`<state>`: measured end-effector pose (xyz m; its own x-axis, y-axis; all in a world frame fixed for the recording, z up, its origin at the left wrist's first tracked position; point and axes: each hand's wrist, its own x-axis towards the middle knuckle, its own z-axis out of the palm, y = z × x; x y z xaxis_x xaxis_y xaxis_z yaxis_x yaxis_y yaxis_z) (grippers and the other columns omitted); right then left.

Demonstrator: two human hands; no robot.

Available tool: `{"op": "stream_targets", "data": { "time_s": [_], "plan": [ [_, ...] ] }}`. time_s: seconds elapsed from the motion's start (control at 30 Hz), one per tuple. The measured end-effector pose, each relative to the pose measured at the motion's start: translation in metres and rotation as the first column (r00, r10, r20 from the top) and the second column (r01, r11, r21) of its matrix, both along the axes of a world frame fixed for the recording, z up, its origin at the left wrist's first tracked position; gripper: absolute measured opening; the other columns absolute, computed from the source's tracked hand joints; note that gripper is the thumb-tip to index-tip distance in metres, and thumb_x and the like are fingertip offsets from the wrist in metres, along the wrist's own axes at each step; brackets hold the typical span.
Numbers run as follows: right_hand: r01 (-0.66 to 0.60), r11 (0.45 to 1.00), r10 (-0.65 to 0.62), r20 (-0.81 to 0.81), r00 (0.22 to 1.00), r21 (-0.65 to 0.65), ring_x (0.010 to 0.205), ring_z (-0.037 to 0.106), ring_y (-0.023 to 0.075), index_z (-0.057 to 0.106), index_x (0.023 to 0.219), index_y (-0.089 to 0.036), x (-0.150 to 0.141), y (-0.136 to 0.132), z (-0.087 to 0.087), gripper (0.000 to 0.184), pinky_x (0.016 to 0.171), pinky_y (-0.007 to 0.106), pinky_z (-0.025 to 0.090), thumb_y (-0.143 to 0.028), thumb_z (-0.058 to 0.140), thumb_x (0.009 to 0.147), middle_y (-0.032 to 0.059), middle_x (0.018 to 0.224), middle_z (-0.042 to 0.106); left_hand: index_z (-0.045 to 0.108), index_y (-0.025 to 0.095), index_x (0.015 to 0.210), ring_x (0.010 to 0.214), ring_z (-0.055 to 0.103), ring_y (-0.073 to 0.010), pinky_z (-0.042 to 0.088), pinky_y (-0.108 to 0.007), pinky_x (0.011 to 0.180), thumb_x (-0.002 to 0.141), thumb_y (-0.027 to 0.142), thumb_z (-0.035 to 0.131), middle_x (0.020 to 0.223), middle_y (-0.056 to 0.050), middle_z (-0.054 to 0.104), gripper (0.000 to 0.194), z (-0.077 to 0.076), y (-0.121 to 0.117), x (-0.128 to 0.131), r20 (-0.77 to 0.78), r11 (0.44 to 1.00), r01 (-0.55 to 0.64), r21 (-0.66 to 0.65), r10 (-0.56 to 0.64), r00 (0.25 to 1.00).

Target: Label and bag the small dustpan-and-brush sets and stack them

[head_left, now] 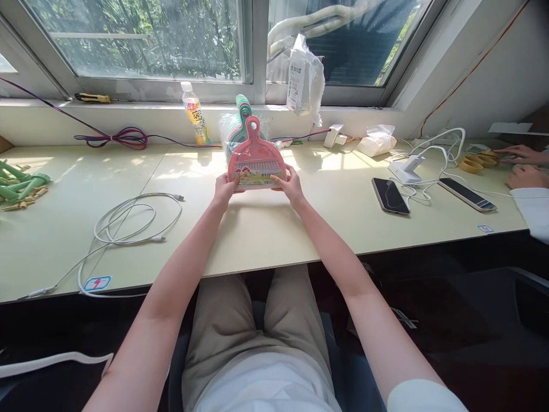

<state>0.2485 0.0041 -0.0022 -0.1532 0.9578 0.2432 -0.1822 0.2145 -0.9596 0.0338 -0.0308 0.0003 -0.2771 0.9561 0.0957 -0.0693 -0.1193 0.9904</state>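
Sunlight pours through the big window (163, 40) onto the long pale table (257, 229), and what a spread we have across it! Out on the left sits a heap of green pieces (28, 186), tan pegs scattered beneath, with a white cable (124, 242) coiled loosely nearer the middle. Centre stage, the stack of dustpans (235, 136), teal and other colours, stands right behind the action by the window wall, clear plastic crumpled around it and blocking the way back.

And here's the pink dustpan (257, 150), upright in front of that stack, above the table's far half! A pale-bristled brush (257, 166) nests inside it, a printed label across the lower part. The left hand (225, 190) is clamped on its lower left corner, the right hand (290, 185) clamped on the lower right, thumbs in front.

Up on the sill, a white box (295, 86) in clear plastic, contents hidden; left of the stack, a white-capped bottle (196, 117), its label masking most of the inside. Far right, a co-worker's hands (522, 171) beside tan rounded pieces (474, 161). Two dark phones (390, 196) lie near the white charger (406, 170), and a yellow-and-black cutter (93, 98) rests on the sill.
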Motion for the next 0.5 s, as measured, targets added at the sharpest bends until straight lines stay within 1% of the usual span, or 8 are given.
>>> {"op": "stream_targets", "data": {
  "time_s": [0.1,0.17,0.23,0.27,0.33,0.37,0.43,0.5],
  "plan": [
    [0.047,0.998,-0.047,0.003,0.999,-0.042,0.086,0.071,0.0217,0.061,0.104,-0.023,0.004,0.002,0.001,0.052,0.074,0.042,0.066,-0.04,0.086,0.062,0.0016,0.089,0.072,0.068,0.012,0.101,0.094,0.069,-0.0279,0.063,-0.036,0.072,0.064,0.034,0.082,0.098,-0.012,0.072,0.046,0.001,-0.002,-0.001,0.063,0.988,0.156,-0.016,-0.155,0.986],
    [0.048,0.995,-0.049,-0.014,0.999,-0.084,0.083,0.071,0.0209,0.064,0.097,-0.021,0.009,0.003,0.004,0.045,0.074,0.041,0.066,-0.038,0.086,0.061,0.0019,0.088,0.072,0.069,0.013,0.104,0.1,0.069,-0.0291,0.063,-0.036,0.075,0.064,0.032,0.082,0.105,-0.013,0.072,0.047,0.004,-0.005,-0.002,0.112,0.961,0.274,-0.03,-0.269,0.957],
    [0.025,0.991,-0.028,-0.023,0.999,-0.129,0.079,0.071,0.0198,0.066,0.095,-0.021,0.014,0.004,0.008,0.046,0.073,0.04,0.066,-0.035,0.088,0.058,0.0015,0.088,0.073,0.069,0.014,0.109,0.104,0.068,-0.0296,0.063,-0.035,0.077,0.064,0.028,0.081,0.112,-0.014,0.071,0.048,0.008,-0.009,-0.003,0.132,0.925,0.375,-0.051,-0.366,0.921],
    [0.005,0.988,-0.008,-0.022,1.0,-0.152,0.078,0.071,0.0194,0.066,0.096,-0.021,0.017,0.003,0.01,0.047,0.072,0.039,0.065,-0.035,0.089,0.057,0.0015,0.088,0.074,0.069,0.014,0.111,0.106,0.067,-0.0299,0.063,-0.034,0.077,0.064,0.025,0.081,0.115,-0.014,0.07,0.05,0.01,-0.011,-0.003,0.132,0.912,0.405,-0.06,-0.395,0.909],
    [-0.045,0.978,0.042,-0.02,0.999,-0.203,0.077,0.071,0.0196,0.067,0.097,-0.02,0.021,0.002,0.015,0.048,0.071,0.037,0.065,-0.036,0.089,0.058,0.003,0.092,0.075,0.068,0.013,0.114,0.106,0.067,-0.0313,0.064,-0.034,0.075,0.063,0.021,0.08,0.118,-0.015,0.069,0.053,0.012,-0.013,-0.001,0.126,0.904,0.422,-0.068,-0.412,0.902],
    [-0.069,0.97,0.065,-0.025,0.998,-0.233,0.079,0.071,0.0201,0.067,0.098,-0.02,0.022,0.001,0.017,0.046,0.072,0.036,0.065,-0.04,0.087,0.061,0.0043,0.095,0.075,0.067,0.013,0.115,0.106,0.067,-0.0322,0.064,-0.035,0.074,0.062,0.019,0.08,0.118,-0.016,0.069,0.055,0.012,-0.013,0.001,0.126,0.909,0.413,-0.061,-0.403,0.906],
    [-0.134,0.95,0.122,-0.06,0.991,-0.282,0.087,0.071,0.0213,0.067,0.102,-0.022,0.022,-0.002,0.02,0.043,0.075,0.036,0.064,-0.053,0.076,0.073,0.0063,0.104,0.074,0.064,0.012,0.118,0.108,0.067,-0.0337,0.064,-0.036,0.074,0.061,0.017,0.079,0.119,-0.016,0.069,0.059,0.012,-0.012,0.006,0.135,0.925,0.379,-0.026,-0.372,0.918],
    [-0.249,0.928,0.225,-0.117,0.967,-0.278,0.097,0.07,0.022,0.066,0.107,-0.025,0.018,-0.007,0.022,0.045,0.079,0.037,0.063,-0.062,0.062,0.082,0.0059,0.113,0.072,0.062,0.014,0.123,0.113,0.065,-0.0346,0.064,-0.038,0.078,0.062,0.016,0.078,0.121,-0.015,0.068,0.063,0.01,-0.01,0.011,0.151,0.934,0.357,0.011,-0.355,0.923]
  ]
}}
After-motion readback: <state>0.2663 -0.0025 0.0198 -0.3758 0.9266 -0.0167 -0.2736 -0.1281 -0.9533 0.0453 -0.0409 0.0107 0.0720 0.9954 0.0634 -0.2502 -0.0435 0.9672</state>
